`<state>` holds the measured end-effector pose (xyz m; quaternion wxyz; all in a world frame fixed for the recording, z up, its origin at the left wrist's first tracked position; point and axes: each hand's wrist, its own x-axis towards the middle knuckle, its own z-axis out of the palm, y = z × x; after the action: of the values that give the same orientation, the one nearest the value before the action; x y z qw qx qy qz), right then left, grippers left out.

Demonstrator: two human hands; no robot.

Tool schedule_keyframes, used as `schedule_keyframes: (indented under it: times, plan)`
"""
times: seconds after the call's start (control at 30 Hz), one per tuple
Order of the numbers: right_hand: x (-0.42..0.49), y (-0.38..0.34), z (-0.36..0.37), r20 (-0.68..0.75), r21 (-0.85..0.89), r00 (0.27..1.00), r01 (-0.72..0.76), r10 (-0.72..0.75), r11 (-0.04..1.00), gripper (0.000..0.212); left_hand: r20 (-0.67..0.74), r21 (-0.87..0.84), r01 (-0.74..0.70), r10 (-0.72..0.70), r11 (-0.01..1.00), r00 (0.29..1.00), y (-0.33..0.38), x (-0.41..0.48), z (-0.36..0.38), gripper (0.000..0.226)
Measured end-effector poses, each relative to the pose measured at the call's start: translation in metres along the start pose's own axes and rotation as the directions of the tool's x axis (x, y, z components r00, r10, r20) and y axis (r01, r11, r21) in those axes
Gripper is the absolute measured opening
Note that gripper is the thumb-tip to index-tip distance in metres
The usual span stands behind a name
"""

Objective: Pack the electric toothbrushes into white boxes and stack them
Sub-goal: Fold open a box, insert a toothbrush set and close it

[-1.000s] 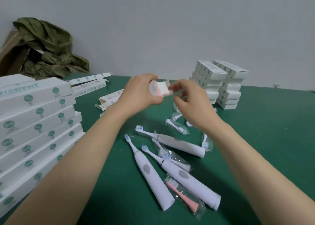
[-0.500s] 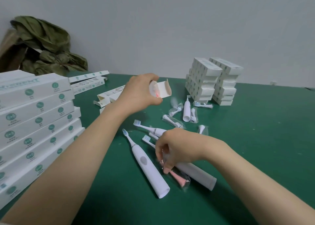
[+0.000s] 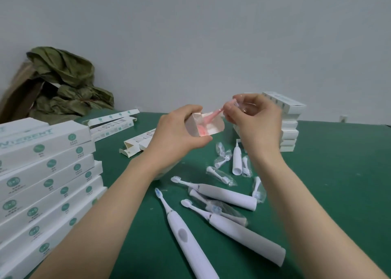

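Note:
My left hand (image 3: 179, 132) grips an open white box (image 3: 208, 124) above the green table, its open end facing me. My right hand (image 3: 254, 118) pinches a pink brush head in a clear bag (image 3: 213, 116) and holds its lower end inside the box mouth. Something pink lies inside the box. Three white electric toothbrushes (image 3: 186, 234) (image 3: 234, 228) (image 3: 220, 193) lie on the table below my hands. Around them lie several bagged white brush heads (image 3: 220, 176).
A tall stack of long white boxes with green dots (image 3: 42, 179) fills the left. Smaller white boxes (image 3: 289, 126) are stacked behind my right hand. Flat unfolded boxes (image 3: 114, 123) lie at the back left, with a green cloth bundle (image 3: 61, 84) by the wall.
My right hand picked the bagged pink brush head off the table and raised it to the box in my left hand. The left hand kept hold of the box.

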<state>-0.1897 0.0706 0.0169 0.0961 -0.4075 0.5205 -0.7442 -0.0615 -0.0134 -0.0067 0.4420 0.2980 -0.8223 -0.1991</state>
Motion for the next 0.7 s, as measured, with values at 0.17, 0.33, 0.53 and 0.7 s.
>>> schedule_keyframes:
  times: [0.17,0.33,0.53,0.7]
  plan:
    - [-0.007,0.007,0.010,-0.054,-0.085,0.985,0.157,-0.162,0.984,0.018,-0.027,-0.024,0.002,-0.002,1.000,1.000,0.003,0.003,0.003,0.061]
    - [-0.011,0.009,0.016,0.008,-0.206,0.955,0.292,-0.297,0.934,0.015,-0.028,-0.007,-0.025,0.025,1.000,0.999,0.003,0.002,0.004,0.061]
    - [-0.009,0.003,0.013,-0.007,-0.202,0.930,0.359,-0.367,0.911,0.016,-0.051,-0.100,-0.033,0.028,0.994,0.998,0.007,0.001,0.006,0.060]
    - [-0.005,0.006,0.011,0.116,-0.286,0.939,0.344,-0.324,0.894,0.015,-0.041,-0.077,-0.035,0.032,0.996,0.999,0.006,0.000,0.008,0.060]
